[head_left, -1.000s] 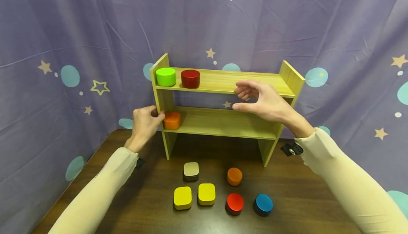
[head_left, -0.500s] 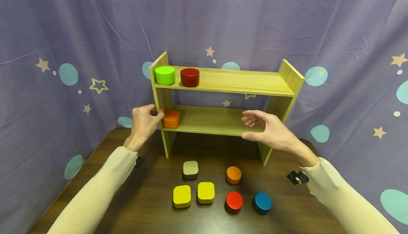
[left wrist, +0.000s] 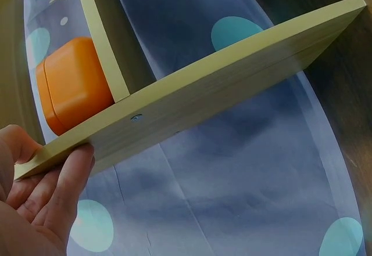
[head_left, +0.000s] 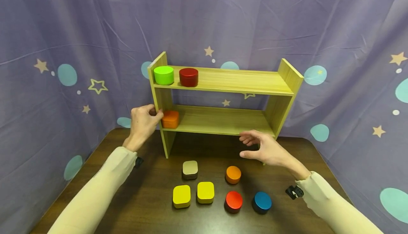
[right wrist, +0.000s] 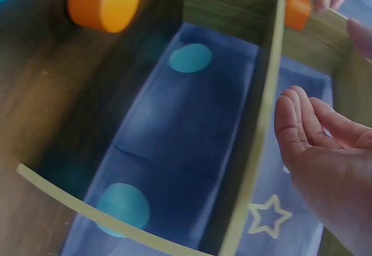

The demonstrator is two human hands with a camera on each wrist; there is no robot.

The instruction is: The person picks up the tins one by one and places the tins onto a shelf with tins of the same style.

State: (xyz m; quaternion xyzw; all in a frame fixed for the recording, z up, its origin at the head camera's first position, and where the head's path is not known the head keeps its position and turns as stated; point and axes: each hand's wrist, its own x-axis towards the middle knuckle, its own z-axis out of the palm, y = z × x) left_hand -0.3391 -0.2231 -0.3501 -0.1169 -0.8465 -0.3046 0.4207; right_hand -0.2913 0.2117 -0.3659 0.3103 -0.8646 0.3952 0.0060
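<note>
My left hand (head_left: 142,122) pinches the left side panel (left wrist: 192,87) of a two-tier wooden shelf (head_left: 220,129), thumb at its inner side and fingers along its outer face. Just inside that panel, on the lower tier, sits an orange square tin (head_left: 170,119). My right hand (head_left: 262,148) hovers before the shelf's lower right part, fingers loosely bent, thumb apart, holding nothing. Below it on the table lies a round orange tin (head_left: 233,175). A green round tin (head_left: 164,75) and a dark red round tin (head_left: 188,77) stand at the left of the upper tier.
On the dark wooden table (head_left: 296,212) stand a beige square tin (head_left: 190,170), two yellow square tins (head_left: 182,196), a red round tin (head_left: 233,201) and a blue round tin (head_left: 262,202). A purple curtain (head_left: 105,25) hangs behind the shelf.
My right hand has come down from the upper tier's front, past the lower tier, to just above the table. My left hand has kept its grip on the side panel.
</note>
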